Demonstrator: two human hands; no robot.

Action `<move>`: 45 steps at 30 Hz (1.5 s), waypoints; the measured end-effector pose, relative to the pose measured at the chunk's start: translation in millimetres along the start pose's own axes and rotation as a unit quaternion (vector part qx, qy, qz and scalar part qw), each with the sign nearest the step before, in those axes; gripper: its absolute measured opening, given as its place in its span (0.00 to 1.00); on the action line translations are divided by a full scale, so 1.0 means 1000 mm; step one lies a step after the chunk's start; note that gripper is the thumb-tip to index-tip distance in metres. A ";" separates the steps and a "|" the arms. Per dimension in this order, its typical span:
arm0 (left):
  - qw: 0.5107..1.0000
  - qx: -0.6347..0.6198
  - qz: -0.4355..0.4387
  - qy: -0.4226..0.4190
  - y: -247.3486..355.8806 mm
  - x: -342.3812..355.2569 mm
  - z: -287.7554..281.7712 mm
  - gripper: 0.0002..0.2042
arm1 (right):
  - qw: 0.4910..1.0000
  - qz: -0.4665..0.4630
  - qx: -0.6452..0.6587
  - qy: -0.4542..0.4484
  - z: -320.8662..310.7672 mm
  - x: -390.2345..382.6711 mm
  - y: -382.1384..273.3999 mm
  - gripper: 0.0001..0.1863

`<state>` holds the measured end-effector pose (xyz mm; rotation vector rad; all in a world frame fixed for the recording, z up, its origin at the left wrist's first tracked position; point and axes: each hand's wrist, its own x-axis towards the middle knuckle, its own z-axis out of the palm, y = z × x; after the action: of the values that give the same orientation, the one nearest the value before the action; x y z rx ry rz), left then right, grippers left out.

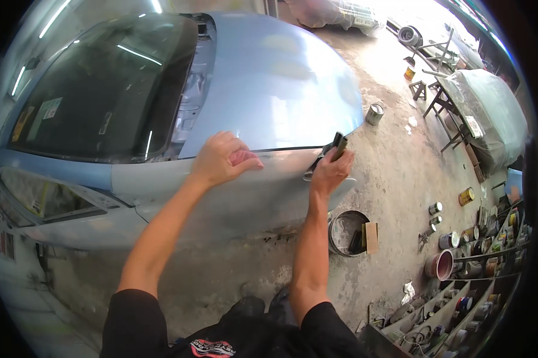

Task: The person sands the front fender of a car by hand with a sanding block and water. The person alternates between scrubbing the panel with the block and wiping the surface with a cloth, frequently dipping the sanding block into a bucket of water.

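A light blue car panel, the trunk lid (269, 77), curves in front of me, and below its edge runs a grey, primer-like side panel (233, 197). Over the seam between them is my left hand (224, 160), its thumb apart from half-curled fingers and nothing visible in it. My right hand (331, 171) is closed around a dark sanding block (339, 148), which stands up past the fingers at the car's corner. Beside that hand a dark lamp opening (311, 170) shows in part. Whether the block touches the panel I cannot tell.
A round bucket (333, 230) holding a dark piece and cardboard (371, 237) stands on the floor below the corner. A tin (374, 113) stands farther off. Several cans and a divided shelf (424, 316) line the right. Plastic sheeting (489, 101) covers a large panel on trestles.
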<state>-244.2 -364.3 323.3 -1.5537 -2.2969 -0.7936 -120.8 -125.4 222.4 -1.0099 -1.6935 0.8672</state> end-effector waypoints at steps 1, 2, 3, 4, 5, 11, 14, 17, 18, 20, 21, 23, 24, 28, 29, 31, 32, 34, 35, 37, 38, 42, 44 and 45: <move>1.000 -0.005 -0.002 0.007 0.001 0.000 0.002 0.19 | 0.992 -0.090 -0.015 0.084 0.001 0.007 0.007 0.23; 1.000 -0.010 -0.004 0.015 0.003 0.001 0.005 0.18 | 0.992 -0.091 -0.018 0.086 0.004 0.008 0.013 0.23; 1.000 -0.014 -0.002 0.015 0.004 0.002 0.008 0.18 | 0.977 -0.202 -0.062 0.034 0.007 0.006 0.019 0.25; 1.000 -0.011 0.000 0.029 0.004 0.002 0.011 0.19 | 0.945 -0.309 -0.104 -0.022 0.015 -0.002 0.024 0.27; 0.999 -0.008 0.006 0.044 0.004 0.004 0.013 0.19 | 0.951 -0.283 -0.074 -0.096 0.033 -0.030 0.033 0.31; 0.991 -0.077 -0.044 0.101 -0.005 -0.006 0.009 0.14 | 0.937 -0.316 -0.031 -0.144 0.019 -0.103 0.009 0.33; 0.902 -0.359 -0.215 0.109 -0.026 -0.003 -0.004 0.12 | 0.943 -0.300 -0.032 -0.137 0.014 -0.072 0.015 0.30; 0.942 -0.282 -0.169 0.066 -0.026 0.011 -0.016 0.09 | 0.960 -0.253 -0.080 -0.087 0.034 -0.088 -0.004 0.27; 0.942 -0.286 -0.165 0.064 -0.012 0.020 -0.016 0.09 | 0.962 -0.258 -0.074 -0.055 0.044 -0.100 -0.016 0.26; 0.993 -0.072 -0.077 -0.053 0.023 0.040 -0.011 0.08 | 0.937 -0.321 -0.081 -0.110 0.058 -0.143 -0.039 0.25; 0.993 -0.073 -0.075 -0.052 0.033 0.048 -0.005 0.08 | 0.927 -0.343 -0.083 -0.128 0.060 -0.155 -0.044 0.25; 0.993 0.069 -0.054 -0.081 0.042 0.055 -0.001 0.09 | 0.913 -0.362 -0.068 -0.178 0.054 -0.148 -0.030 0.27; 0.993 0.073 -0.054 -0.081 0.040 0.055 -0.009 0.09 | 0.928 -0.330 -0.087 -0.152 0.045 -0.117 -0.013 0.28; 0.996 0.070 -0.045 -0.029 0.023 0.044 -0.018 0.10 | 0.965 -0.190 -0.174 -0.036 0.039 -0.084 -0.004 0.30; 0.995 0.087 -0.038 0.009 0.012 0.037 -0.019 0.10 | 0.968 -0.194 -0.136 -0.082 0.043 -0.096 -0.012 0.30; 0.992 0.116 -0.051 0.029 -0.014 0.007 -0.016 0.09 | 0.952 -0.275 -0.012 -0.133 0.049 -0.140 -0.054 0.31; 0.992 0.113 -0.048 0.023 -0.025 -0.007 -0.018 0.09 | 0.954 -0.268 -0.015 -0.131 0.046 -0.139 -0.050 0.31; 0.983 0.158 0.039 0.084 -0.043 -0.032 -0.024 0.10 | 0.906 -0.381 -0.005 -0.186 0.037 -0.126 -0.034 0.32; 0.982 0.167 0.034 0.078 -0.042 -0.037 -0.028 0.10 | 0.908 -0.375 0.007 -0.187 0.029 -0.107 -0.017 0.32; 0.983 0.159 0.032 0.086 -0.031 -0.029 -0.020 0.10 | 0.946 -0.289 -0.033 -0.145 0.007 -0.065 0.020 0.28; 0.982 0.158 0.038 0.098 -0.027 -0.023 -0.016 0.10 | 0.956 -0.257 -0.076 -0.122 0.000 -0.053 0.028 0.26; 0.984 0.156 0.026 0.084 -0.024 -0.023 -0.012 0.09 | 0.946 -0.288 -0.095 -0.117 0.003 -0.059 0.028 0.28; 0.981 0.169 0.020 0.095 -0.027 -0.025 -0.015 0.09 | 0.948 -0.285 -0.027 -0.136 0.005 -0.060 0.024 0.29; 0.981 0.168 0.020 0.095 -0.027 -0.024 -0.015 0.09 | 0.945 -0.297 -0.028 -0.134 0.005 -0.060 0.023 0.30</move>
<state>-260.6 -399.4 315.6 -1.3096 -2.1227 -0.4864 -107.1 -171.2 179.0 -0.3728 -2.1032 0.5692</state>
